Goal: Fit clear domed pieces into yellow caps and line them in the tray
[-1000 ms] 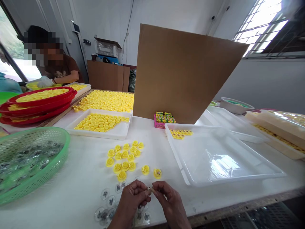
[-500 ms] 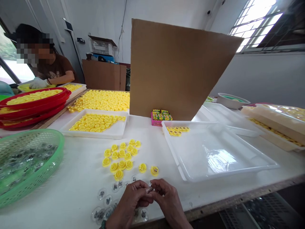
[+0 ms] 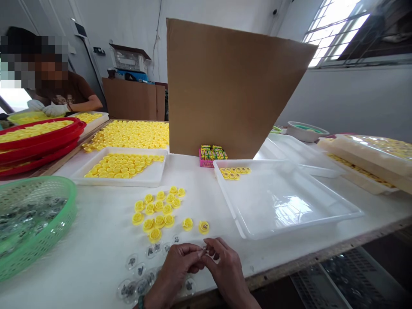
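Observation:
Near the table's front edge, my left hand [image 3: 180, 266] and my right hand [image 3: 225, 266] meet fingertip to fingertip. Both are closed in a pinch on a small clear piece [image 3: 205, 248] with a dark mark, mostly covered by the fingers. Several clear round pieces with dark prints [image 3: 140, 269] lie beside and under my left hand. Beyond my hands is a loose group of yellow round pieces [image 3: 159, 206]. One yellow piece with a printed centre [image 3: 204, 227] sits just past my fingers, with a plain yellow piece [image 3: 187, 223] to its left.
A white tray [image 3: 257, 214] at right holds a few rows of printed yellow pieces. At left stand a green basket [image 3: 69, 201] of clear pieces, stacked red trays [image 3: 75, 137] and another white tray [image 3: 151, 178]. A cardboard sheet [image 3: 231, 86] rises behind a pink basket [image 3: 206, 161]. A gloved co-worker [image 3: 64, 98] sits far left.
The view has shifted slightly, so the table's things sit further left. My fingers have moved a little around the small piece. The co-worker's two gloved hands now show together.

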`<state>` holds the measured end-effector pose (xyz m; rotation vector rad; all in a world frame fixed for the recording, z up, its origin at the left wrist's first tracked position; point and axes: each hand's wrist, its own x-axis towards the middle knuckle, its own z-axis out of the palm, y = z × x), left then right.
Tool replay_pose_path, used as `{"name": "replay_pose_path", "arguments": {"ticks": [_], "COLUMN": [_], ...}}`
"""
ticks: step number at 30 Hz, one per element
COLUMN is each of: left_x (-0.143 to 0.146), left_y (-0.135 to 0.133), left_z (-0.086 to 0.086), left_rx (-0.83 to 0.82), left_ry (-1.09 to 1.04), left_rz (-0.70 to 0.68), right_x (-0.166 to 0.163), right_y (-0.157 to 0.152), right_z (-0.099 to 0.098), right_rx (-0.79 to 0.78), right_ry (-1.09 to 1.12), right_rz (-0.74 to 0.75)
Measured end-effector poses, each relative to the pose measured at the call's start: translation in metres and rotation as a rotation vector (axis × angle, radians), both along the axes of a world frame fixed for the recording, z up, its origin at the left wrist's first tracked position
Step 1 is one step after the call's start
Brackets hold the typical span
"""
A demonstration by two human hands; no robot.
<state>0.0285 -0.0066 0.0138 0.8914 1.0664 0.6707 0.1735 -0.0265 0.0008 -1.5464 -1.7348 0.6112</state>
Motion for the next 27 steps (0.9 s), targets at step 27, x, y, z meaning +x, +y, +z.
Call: {"name": "replay_pose_path", "arguments": {"ticks": [27], "left_x": [-0.023], "left_y": [0.033], "left_z": [-0.019], "left_rx": [0.718], "left_ry": [0.577], "left_rz": [-0.284], "right_x": [0.013], "right_y": [0.030], "right_z": [0.003], "right_rx": [-0.145], "right_ry": [-0.114], "right_rz": [0.306]}}
